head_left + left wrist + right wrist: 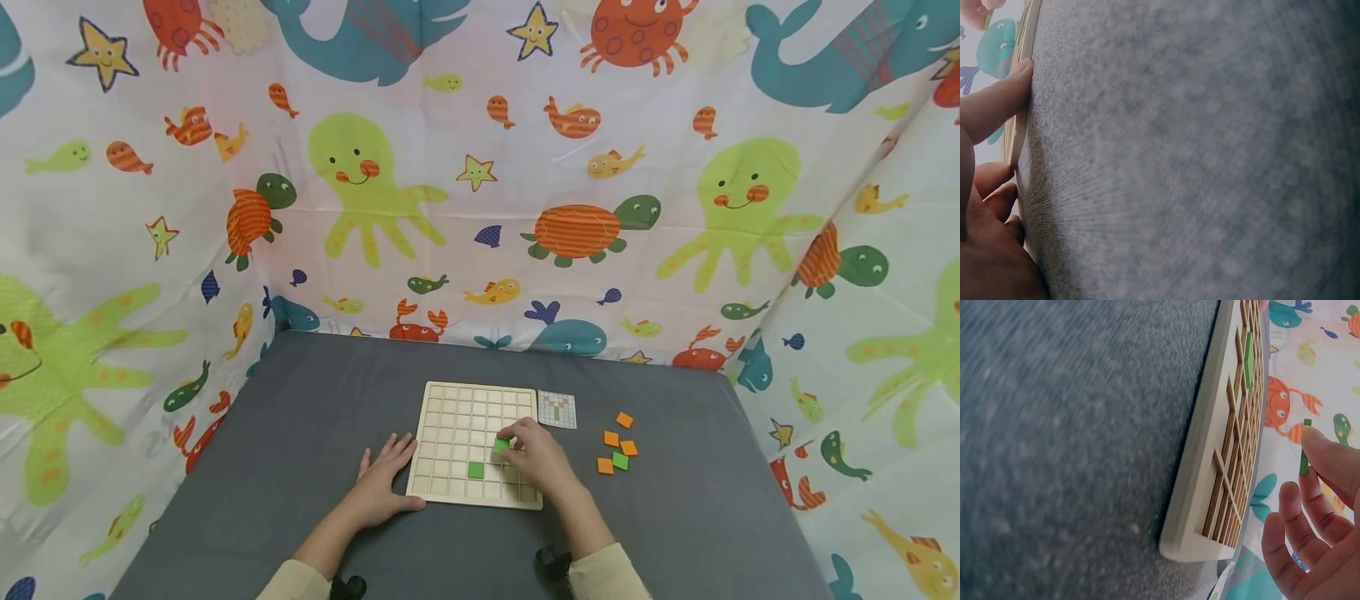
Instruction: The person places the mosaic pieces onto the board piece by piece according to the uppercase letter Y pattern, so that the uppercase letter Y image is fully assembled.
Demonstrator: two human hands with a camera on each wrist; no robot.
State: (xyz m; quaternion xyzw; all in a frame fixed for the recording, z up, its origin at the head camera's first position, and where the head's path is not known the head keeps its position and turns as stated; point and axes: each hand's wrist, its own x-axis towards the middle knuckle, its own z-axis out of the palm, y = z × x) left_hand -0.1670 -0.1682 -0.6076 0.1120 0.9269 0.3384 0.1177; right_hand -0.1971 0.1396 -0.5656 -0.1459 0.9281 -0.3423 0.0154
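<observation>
One grey-covered tabletop [697,517] under everything. On it, a square wooden grid board [453,421], slightly turned, its raised ribs marking off shallow cells. Just beside the board's upper right edge, a small printed pattern card [557,410].

Left hand [381,485]: fingers spread and extended against the board's left edge, thumb at the near left corner; pinches no tile.

Right hand [540,457]: reaches over the board's right half from the near right. Grip narrow, thumb and fingertip pinching a square green tile [501,446], other fingers loosely bent below.

Key relation, as I judge it: held tile to cells beneath. Right wrist view shows it edge-on, its face roughly parallel to the board and a gap between. Being square, it has no long axis to line up; its turn against the ribs would matter more. Which cell lies directly under it, cannot tell. From the palm, the tile lies toward the board's middle, at the very fingertips. Right hand has it; left hand is well apart.

Seated green tile [476,470]: in a lower cell, nearer the person and left of the held one.

Right of the board: four orange tiles [611,438], one loose green tile [620,460] among the nearer ones.
</observation>
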